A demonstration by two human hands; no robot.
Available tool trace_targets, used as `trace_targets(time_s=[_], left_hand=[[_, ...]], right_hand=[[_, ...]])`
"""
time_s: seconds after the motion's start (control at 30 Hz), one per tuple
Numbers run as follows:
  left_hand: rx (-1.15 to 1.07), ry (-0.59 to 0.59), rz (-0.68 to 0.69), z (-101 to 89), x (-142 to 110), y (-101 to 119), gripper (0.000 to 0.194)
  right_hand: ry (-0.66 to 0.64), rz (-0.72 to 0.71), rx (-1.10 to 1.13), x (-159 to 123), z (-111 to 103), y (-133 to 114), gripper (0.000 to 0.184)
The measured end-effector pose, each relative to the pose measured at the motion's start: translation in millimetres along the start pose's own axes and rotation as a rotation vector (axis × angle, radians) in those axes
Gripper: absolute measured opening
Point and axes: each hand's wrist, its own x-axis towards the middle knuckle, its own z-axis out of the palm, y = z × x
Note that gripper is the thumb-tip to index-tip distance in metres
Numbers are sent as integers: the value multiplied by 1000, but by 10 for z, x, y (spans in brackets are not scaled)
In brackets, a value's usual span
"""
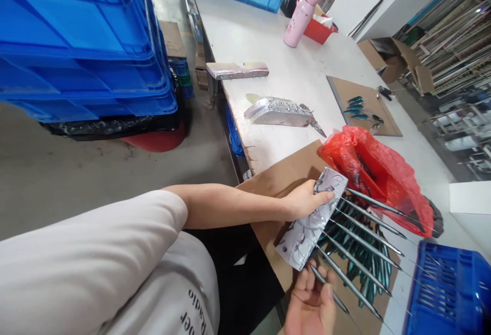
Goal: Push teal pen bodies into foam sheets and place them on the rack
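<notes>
Gripping foil block [312,220]; shirt [192,310] reads "Radio".

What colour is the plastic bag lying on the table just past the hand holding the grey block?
Red; the plastic bag is translucent, shown in the head view.
</notes>
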Motion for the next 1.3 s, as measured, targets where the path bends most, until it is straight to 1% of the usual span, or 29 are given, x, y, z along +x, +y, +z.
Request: trace_targets(time_s=[0.27, 0.5, 0.7, 0.87, 0.97, 1.07, 1.2, 1.27, 1.3], left_hand=[[11, 1, -9, 0, 9, -21, 62], [14, 1, -13, -5, -17, 28, 58], [0, -8, -2, -6, -24, 36, 55], [33, 3, 4, -11, -25, 36, 54], [53, 7, -2, -17, -34, 50, 54], [72, 9, -3, -18, -41, 61, 53], [97, 8, 9, -19, -44, 69, 55], [101, 4, 5, -19, -45, 74, 56], [105, 7, 1, -19, -46, 75, 56]], right_hand=[[-57, -58, -41, -17, -16, 4, 16], [-95, -111, -93, -42, -9, -1, 15], [-16, -57, -70, -64, 25, -27, 17], [-26, -75, -101, -68, 8, -7, 18], [-37, -165, -114, -84, 6, 23, 20], [-91, -314, -148, -126, 16, 38, 25], [-132, -500, -261, -195, 29, 26, 35], [-134, -509, -279, -205, 30, 17, 35], [-130, -475, -270, -201, 29, 13, 33]])
